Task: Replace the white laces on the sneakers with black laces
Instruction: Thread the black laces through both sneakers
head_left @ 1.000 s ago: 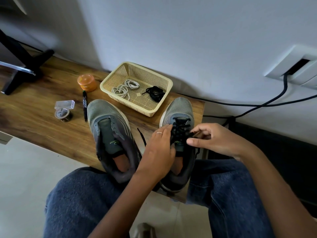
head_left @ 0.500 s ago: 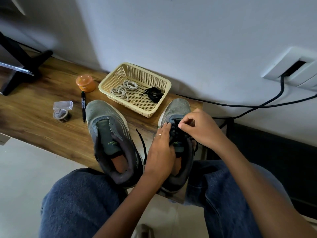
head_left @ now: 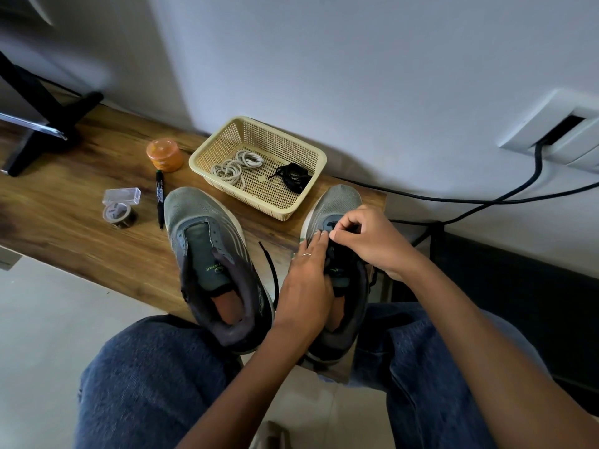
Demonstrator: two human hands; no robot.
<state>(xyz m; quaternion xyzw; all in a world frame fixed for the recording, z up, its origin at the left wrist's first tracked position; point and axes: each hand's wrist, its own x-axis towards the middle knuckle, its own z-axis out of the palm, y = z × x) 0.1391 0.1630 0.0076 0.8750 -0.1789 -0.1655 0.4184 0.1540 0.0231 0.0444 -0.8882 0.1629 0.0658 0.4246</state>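
While two grey sneakers [head_left: 207, 254] sit on wooden table [head_left: 64, 222], right hand [head_left: 372, 241] pinches black lace [head_left: 334, 251] at right sneaker [head_left: 337, 202] toe eyelets; left hand [head_left: 304, 283], fingers straight, rests on tongue. Basket [head_left: 311, 157]: two white laces [head_left: 236, 163], one black lace bundle [head_left: 293, 176].

One head-worn view, looking down and forward.
It sits close above the lap, facing the tabletop [head_left: 81, 228] edge and the wall [head_left: 356, 76] behind it.

We read one partial word, "WEAR", in light green letters beside a small oval logo on the tongue [head_left: 207, 254] of the unlaced sneaker [head_left: 214, 260]. Print on the black marker [head_left: 159, 197] and the orange jar [head_left: 163, 155] is too small to read.
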